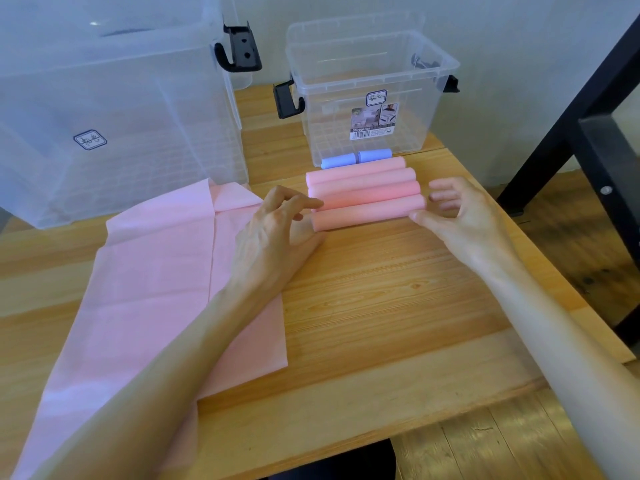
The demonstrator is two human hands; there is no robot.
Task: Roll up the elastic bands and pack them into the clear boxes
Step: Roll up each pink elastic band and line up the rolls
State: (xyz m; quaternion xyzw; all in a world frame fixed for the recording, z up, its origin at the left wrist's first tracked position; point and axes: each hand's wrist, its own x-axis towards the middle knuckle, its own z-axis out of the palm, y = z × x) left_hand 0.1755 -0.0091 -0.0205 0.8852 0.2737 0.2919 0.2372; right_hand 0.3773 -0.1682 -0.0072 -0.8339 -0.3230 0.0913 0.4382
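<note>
Elastic bands rolled into four pink tubes lie side by side on the light wooden tabletop, just in front of the small clear plastic storage box with black latches, which stands open-topped with two blue rolls showing low at its front wall. I cannot tell whether those blue rolls lie inside the box or against it. A flat, unrolled pink elastic sheet lies left of the tubes, its far edge reaching toward a large clear plastic storage box that stands to the left of the small one.

The left hand has its fingertips touching the left ends of the nearest tubes, fingers loosely bent and gripping nothing. The right hand is likewise relaxed, thumb and fingertips against the right end of the nearest tube.

The step in hand appears to be squaring the finished rolls, or gathering them for packing. The next move likely calls for pressing in from both ends, so the tubes lift together without uncoiling, then lowering them into the small box. The flat sheet is not yet rolled.
</note>
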